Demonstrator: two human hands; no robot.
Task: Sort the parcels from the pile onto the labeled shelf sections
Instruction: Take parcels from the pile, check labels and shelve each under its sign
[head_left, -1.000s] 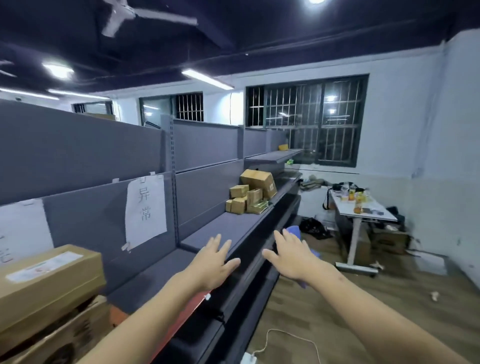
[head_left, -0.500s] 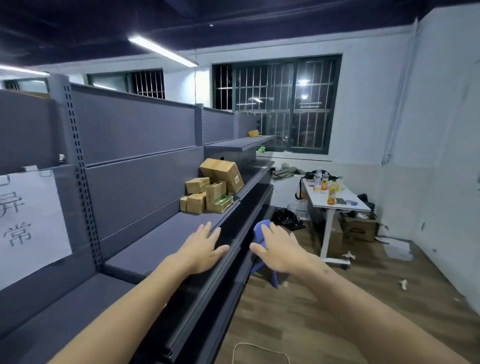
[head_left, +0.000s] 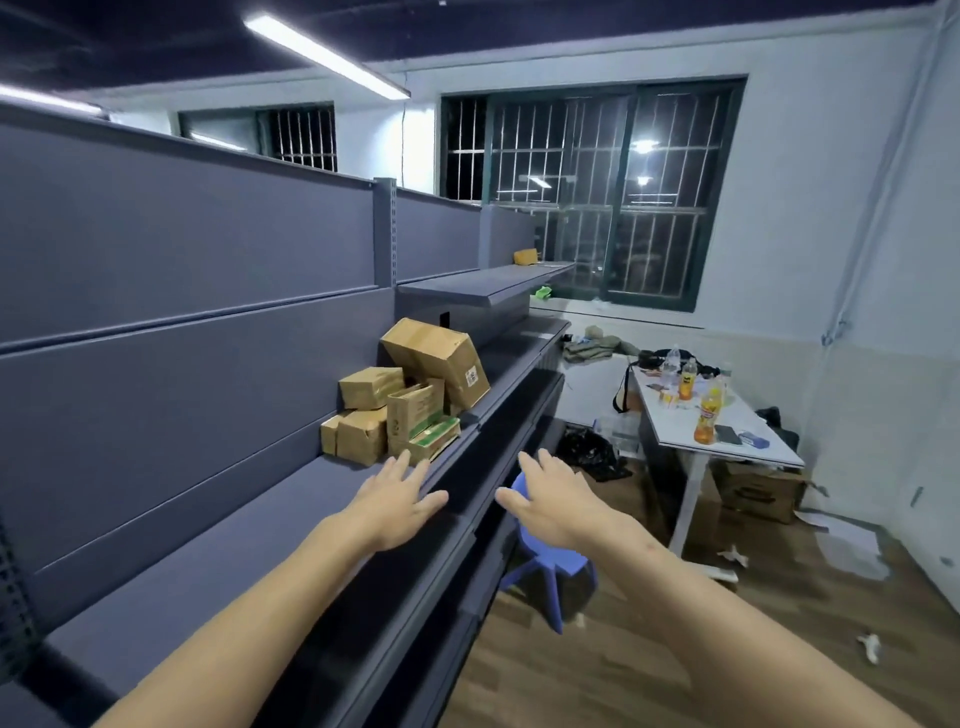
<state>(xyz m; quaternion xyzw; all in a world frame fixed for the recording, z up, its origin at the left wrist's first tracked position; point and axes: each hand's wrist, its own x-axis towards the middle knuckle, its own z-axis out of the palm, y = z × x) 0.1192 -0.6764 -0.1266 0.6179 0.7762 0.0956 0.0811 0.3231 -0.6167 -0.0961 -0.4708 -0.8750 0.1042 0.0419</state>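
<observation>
Has swung right along the grey shelf (head_left: 208, 545), dropping the paper label and the near cartons out of the left of the frame. Now faces the pile of parcels (head_left: 410, 400) at centre, larger than a moment ago. Reads as an approach to the next pick, with nothing carried yet. Reaches forward from the lower frame: left hand (head_left: 395, 501) over the shelf's front edge, just short of the pile, fingers straight and spread, contact unclear; right hand (head_left: 553, 501) beside it above the blue stool (head_left: 550, 564), fingers likewise apart, empty.
</observation>
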